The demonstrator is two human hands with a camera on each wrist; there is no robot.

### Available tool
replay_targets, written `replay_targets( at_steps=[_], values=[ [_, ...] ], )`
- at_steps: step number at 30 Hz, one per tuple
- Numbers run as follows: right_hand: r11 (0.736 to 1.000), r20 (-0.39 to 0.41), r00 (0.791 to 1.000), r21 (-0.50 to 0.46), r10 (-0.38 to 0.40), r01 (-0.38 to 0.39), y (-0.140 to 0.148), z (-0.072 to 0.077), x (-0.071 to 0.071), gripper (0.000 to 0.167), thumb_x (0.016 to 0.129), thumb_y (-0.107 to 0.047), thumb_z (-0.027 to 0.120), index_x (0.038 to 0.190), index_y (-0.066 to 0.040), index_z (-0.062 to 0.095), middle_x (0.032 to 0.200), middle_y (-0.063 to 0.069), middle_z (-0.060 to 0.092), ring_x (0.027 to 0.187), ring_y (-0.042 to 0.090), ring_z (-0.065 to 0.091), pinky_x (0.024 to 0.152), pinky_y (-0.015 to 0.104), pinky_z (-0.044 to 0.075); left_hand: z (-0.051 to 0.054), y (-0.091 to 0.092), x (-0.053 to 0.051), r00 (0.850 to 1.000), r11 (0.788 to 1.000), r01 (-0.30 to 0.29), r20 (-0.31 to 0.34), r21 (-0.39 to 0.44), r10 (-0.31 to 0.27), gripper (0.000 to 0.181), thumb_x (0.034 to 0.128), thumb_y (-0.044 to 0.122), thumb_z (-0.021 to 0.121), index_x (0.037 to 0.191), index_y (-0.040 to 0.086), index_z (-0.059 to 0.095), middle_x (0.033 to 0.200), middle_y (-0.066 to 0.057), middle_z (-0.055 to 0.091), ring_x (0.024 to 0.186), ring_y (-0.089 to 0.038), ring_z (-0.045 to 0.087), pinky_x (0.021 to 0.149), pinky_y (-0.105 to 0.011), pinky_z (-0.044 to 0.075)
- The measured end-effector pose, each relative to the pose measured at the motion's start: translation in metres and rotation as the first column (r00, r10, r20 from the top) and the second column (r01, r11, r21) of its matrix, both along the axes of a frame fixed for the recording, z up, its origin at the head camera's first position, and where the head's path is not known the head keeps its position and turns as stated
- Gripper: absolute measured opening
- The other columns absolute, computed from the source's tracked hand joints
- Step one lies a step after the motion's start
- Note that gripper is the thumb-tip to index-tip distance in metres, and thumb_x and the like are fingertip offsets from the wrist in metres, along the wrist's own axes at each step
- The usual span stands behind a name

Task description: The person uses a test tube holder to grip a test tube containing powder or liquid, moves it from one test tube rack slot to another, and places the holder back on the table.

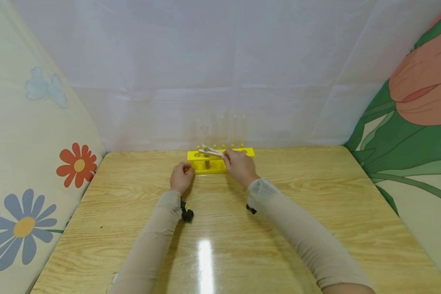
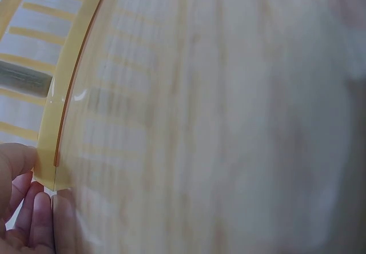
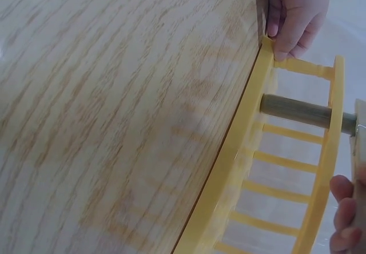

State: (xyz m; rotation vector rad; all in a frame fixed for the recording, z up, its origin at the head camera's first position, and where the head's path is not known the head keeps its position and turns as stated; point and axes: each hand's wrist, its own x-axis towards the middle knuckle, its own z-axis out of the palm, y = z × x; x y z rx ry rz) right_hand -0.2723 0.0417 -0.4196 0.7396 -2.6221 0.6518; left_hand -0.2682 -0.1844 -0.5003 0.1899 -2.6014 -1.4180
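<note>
A yellow test tube rack (image 1: 211, 172) stands at the back of the table. My left hand (image 1: 181, 179) pinches the left end of its base, clearest in the right wrist view, thumb on the yellow plastic (image 3: 266, 51). A test tube (image 3: 297, 112) with dark grey-green contents sits upright in a hole near that end. My right hand (image 1: 240, 166) holds a wooden test tube clamp (image 1: 214, 152) above the rack, its far end at the tube's upper part. Whether the clamp's jaws grip the glass, I cannot tell.
Several clear test tubes (image 1: 235, 128) rise along the rack's back, near its yellow pegs. A white cloth (image 1: 161, 81) hangs right behind it. Floral panels flank the wood-grain table (image 1: 220, 216). Black wrist cameras (image 1: 187, 213) are strapped to both wrists.
</note>
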Motion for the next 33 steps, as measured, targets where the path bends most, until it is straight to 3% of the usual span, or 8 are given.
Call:
replay_targets(
  at_steps=[17,24,33],
  values=[
    [1.000,-0.006,1.000,-0.020,-0.013,0.013,-0.004,-0.007,-0.001,0.016,0.103,-0.016,0.060,0.109,-0.003,0.066,0.078,0.006,0.068,0.050,0.013,0.049,0.046,0.029,0.042,-0.003,-0.002,-0.003,0.999,1.000,-0.001,0.041,0.015,0.001,0.028,0.0973,0.013,0.064,0.119,-0.004,0.060,0.120,-0.024,0.057,0.112,-0.037,0.057,0.101,-0.048,0.045],
    [0.999,-0.049,0.999,-0.042,-0.016,0.014,-0.001,-0.012,-0.004,0.015,0.102,-0.016,0.061,0.108,-0.003,0.067,0.079,0.007,0.069,0.049,0.014,0.050,0.046,0.030,0.046,-0.001,-0.001,-0.002,1.000,1.000,0.011,0.026,0.020,-0.012,0.029,0.0964,0.013,0.064,0.119,-0.005,0.060,0.119,-0.025,0.056,0.112,-0.038,0.057,0.101,-0.049,0.045],
    [0.999,-0.040,0.999,-0.030,-0.030,0.029,-0.003,-0.013,-0.004,0.015,0.102,-0.017,0.062,0.107,-0.004,0.067,0.080,0.007,0.071,0.048,0.014,0.049,0.044,0.030,0.044,-0.003,-0.002,-0.002,0.999,1.000,0.004,0.032,0.019,-0.005,0.028,0.0962,0.013,0.065,0.118,-0.004,0.060,0.117,-0.024,0.056,0.110,-0.037,0.057,0.100,-0.049,0.046]
  ],
)
